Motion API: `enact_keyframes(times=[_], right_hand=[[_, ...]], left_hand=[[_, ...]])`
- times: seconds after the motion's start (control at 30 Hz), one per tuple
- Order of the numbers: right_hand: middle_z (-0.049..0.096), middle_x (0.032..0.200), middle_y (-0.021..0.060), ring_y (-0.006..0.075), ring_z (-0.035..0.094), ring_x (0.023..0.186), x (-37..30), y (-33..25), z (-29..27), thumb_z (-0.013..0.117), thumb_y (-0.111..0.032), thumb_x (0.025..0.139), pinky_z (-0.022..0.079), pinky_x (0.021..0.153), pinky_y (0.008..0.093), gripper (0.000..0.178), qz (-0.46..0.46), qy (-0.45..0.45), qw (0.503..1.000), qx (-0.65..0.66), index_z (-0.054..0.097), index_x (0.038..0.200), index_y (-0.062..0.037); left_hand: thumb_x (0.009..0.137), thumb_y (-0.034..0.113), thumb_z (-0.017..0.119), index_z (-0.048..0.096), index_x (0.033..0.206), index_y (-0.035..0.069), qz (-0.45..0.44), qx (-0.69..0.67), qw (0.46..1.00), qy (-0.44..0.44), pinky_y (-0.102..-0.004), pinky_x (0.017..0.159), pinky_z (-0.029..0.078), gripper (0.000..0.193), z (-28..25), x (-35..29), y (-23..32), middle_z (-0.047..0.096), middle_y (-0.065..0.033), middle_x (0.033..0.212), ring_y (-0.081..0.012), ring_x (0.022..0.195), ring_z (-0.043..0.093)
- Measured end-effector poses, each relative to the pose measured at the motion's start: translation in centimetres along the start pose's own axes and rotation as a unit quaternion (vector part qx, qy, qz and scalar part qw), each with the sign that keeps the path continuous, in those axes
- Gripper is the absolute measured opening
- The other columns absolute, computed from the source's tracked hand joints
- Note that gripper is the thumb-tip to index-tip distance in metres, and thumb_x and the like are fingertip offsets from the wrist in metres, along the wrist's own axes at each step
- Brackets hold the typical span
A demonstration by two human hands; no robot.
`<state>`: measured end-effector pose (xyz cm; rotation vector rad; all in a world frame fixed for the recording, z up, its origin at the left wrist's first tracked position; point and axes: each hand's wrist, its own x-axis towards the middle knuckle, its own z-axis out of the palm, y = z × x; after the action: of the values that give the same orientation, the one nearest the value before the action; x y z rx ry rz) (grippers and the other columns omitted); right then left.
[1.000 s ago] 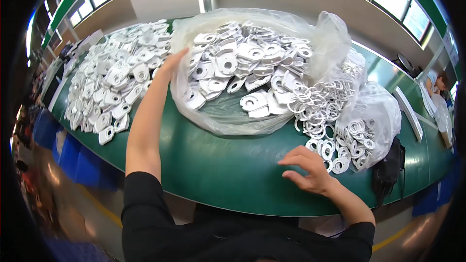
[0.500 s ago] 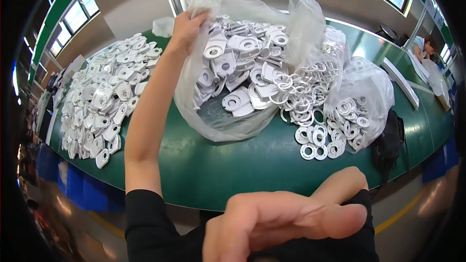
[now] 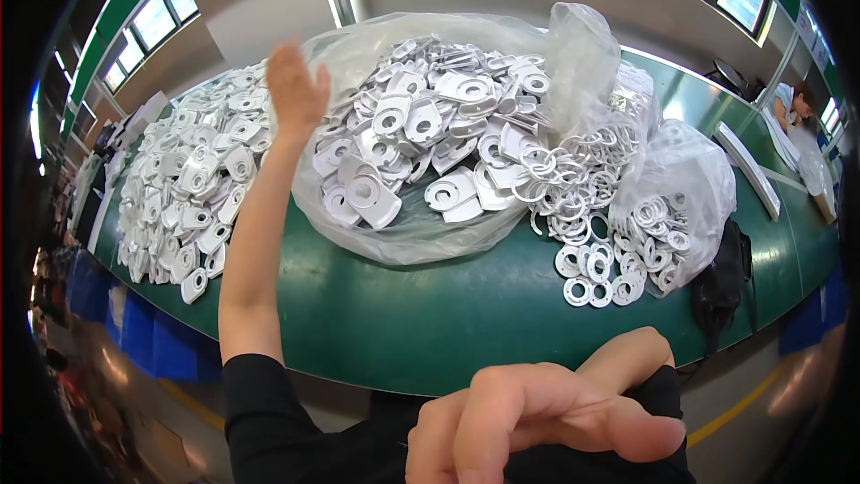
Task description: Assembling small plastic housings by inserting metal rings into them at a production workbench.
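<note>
My left hand (image 3: pixel 297 94), slightly blurred, is raised over the gap between a loose heap of white plastic parts (image 3: pixel 193 184) and a large clear plastic bag (image 3: pixel 403 246). Its thumb stands away from the fingers and it holds nothing. Inside the wide-mouthed bag lie many flat white parts (image 3: pixel 470 90), each with a round hole. Close up at the lower edge is my right hand (image 3: pixel 537 412), its fingers bent and the thumb stretched apart from them. Nothing shows between them; the fingertips are cut off by the picture's edge.
White rings (image 3: pixel 587 264) spill onto the green table (image 3: pixel 358 332) from a smaller clear bag (image 3: pixel 690 170) at the right. A black bag (image 3: pixel 721 278) sits at the table's right edge; a long white strip (image 3: pixel 748 170) lies beyond. Another person (image 3: pixel 793 112) is at the far right.
My left hand has let go of the bag's rim and moved left. The rim has dropped outward, uncovering more parts. My right hand has shifted slightly right and down.
</note>
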<state>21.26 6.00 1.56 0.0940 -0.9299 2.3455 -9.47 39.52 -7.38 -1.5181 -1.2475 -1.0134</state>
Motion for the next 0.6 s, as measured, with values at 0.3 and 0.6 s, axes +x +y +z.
enact_keyframes(times=[0.3, 0.6], right_hand=[[0.055, 0.103, 0.0219, 0.0169, 0.053, 0.083, 3.1, 3.1, -2.1, 0.062, -0.074, 0.070, 0.044, 0.074, 0.0223, 0.090, -0.328, -0.092, 0.922, 0.183, 0.046, 0.112, 0.0041], [0.051, 0.109, 0.0248, 0.0183, 0.052, 0.086, 3.4, 0.7, -3.4, 0.061, -0.072, 0.073, 0.043, 0.076, 0.0235, 0.091, -0.383, -0.087, 0.897, 0.202, 0.043, 0.117, 0.0057]], left_hand=[[0.090, 0.047, 0.049, 0.055, 0.122, 0.006, -0.181, -0.380, 0.786, -0.453, -0.0356, 0.095, 0.041, 0.053, 10.1, 2.0, 6.6, 0.059, -0.0159, 0.122, -0.0297, 0.112, 0.055], [0.059, 0.070, 0.065, 0.039, 0.141, 0.011, -0.161, -0.272, 0.768, -0.557, -0.0409, 0.105, 0.035, 0.104, 14.8, 3.3, 10.9, 0.047, -0.0205, 0.137, -0.0351, 0.124, 0.046]])
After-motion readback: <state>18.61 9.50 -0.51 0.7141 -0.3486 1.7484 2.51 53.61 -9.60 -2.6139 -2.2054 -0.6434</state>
